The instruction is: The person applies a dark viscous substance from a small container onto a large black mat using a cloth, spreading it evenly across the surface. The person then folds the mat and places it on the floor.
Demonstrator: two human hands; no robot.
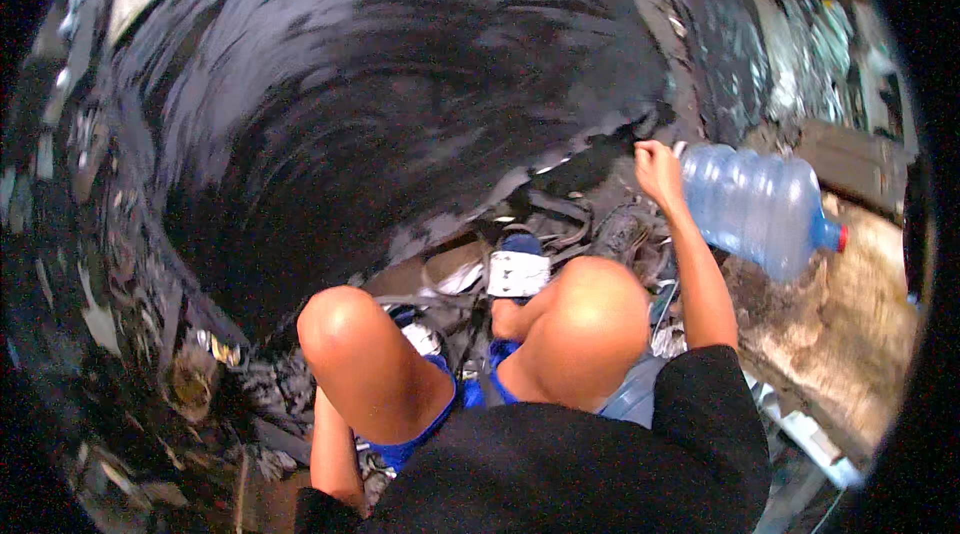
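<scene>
My right hand [658, 174] is raised at the end of my stretched right arm, its fingers curled closed. It is beside the edge of a large black, streaked surface [400, 84], smeared by motion, whose kind I cannot make out. Whatever the fingers hold, if anything, is too small or blurred to name. Just right of this hand a big clear blue water jug [750, 204] lies on its side, its red-tipped neck pointing right. My left forearm [335, 454] goes up behind my bent left knee, and the left hand is hidden there.
My knees are bent in front of me, with a blue and white slide sandal [520, 269] on one foot. Strips and scraps [560, 219] litter the ground between feet and black surface. A worn wooden board [830, 334] lies at the right. Mixed debris fills the left side.
</scene>
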